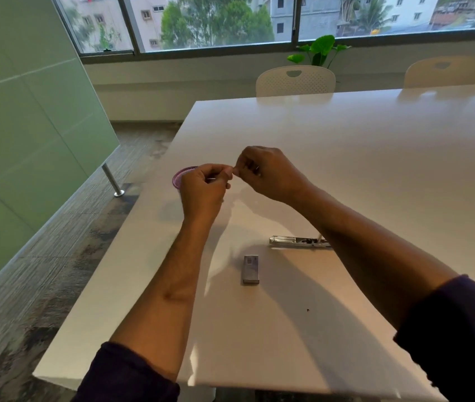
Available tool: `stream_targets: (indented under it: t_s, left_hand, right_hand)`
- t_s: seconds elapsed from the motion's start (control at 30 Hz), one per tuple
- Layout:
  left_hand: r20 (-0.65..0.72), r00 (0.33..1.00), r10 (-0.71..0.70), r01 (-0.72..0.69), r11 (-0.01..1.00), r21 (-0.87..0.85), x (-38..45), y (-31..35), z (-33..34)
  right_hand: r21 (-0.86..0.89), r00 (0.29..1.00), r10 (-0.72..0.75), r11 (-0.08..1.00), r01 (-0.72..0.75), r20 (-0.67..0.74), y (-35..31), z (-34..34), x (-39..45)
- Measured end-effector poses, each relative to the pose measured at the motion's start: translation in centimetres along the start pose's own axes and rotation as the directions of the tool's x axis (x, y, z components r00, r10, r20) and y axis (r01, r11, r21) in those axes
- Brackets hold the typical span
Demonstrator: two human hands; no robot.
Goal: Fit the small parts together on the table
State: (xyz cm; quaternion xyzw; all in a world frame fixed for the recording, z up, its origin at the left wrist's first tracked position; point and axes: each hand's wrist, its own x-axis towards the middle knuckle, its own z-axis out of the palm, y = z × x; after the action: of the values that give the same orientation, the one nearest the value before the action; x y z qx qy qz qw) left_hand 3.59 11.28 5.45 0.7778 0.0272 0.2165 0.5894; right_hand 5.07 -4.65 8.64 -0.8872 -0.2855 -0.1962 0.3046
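Note:
Both hands are raised above the white table (375,158), fingertips meeting. My left hand (204,190) is curled and pinches a small thin metallic piece, too small to make out. My right hand (268,175) is curled too and pinches the same spot from the right. Just behind the left hand stands a purple mesh cup (178,177), mostly hidden by it. Nearer to me on the table lie a small grey box (250,269) and an open metal stapler (297,241), its right end covered by my right forearm.
Two white chairs (295,81) stand at the table's far side, with a green plant (320,50) at the window behind them. A frosted glass partition (27,126) and its metal post (113,181) stand on the left. The table's left edge runs close to the cup.

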Motion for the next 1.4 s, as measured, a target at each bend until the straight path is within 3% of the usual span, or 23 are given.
stream_targets:
  t_s: [0.13, 0.27, 0.7, 0.9, 1.13, 1.27, 1.4]
  left_hand:
    - [-0.138, 0.977, 0.165, -0.124, 0.956, 0.266, 1.3, -1.1, -2.3]
    - [-0.146, 0.961, 0.236, -0.131, 0.850, 0.511, 2.1, -2.8, -3.9]
    - [-0.132, 0.969, 0.211, -0.101, 0.819, 0.565, 1.7, -3.6, -4.4]
    - [-0.131, 0.960, 0.246, -0.107, 0.759, 0.642, 1.3, -3.1, -4.0]
    - [0.032, 0.946, 0.322, -0.280, 0.764, 0.581, -1.3, -1.7, -2.6]
    - [0.243, 0.931, 0.273, -0.363, 0.770, 0.525, -3.0, -2.0, -2.1]
    - [0.480, 0.869, 0.121, -0.432, 0.657, 0.617, -5.1, -2.4, -2.0]
  right_hand:
    - [0.008, 0.998, 0.031, 0.999, -0.032, 0.046, -0.7, 1.8, 2.9]
    - [0.015, 0.994, 0.092, 0.996, -0.093, 0.057, -1.4, 3.6, 4.8]
    - [-0.056, 0.984, 0.080, 0.996, -0.072, 0.157, -2.4, 7.1, 6.8]
    - [-0.072, 0.991, 0.055, 0.996, -0.047, 0.120, -1.9, 6.4, 6.2]
    - [-0.007, 0.998, 0.061, 0.998, -0.060, 0.024, -1.0, 4.1, 3.5]
    - [-0.006, 0.995, 0.066, 0.998, -0.066, 0.075, -1.0, 2.9, 1.2]
    - [-0.007, 0.973, 0.117, 0.993, -0.118, 0.197, -0.9, 2.0, -2.2]
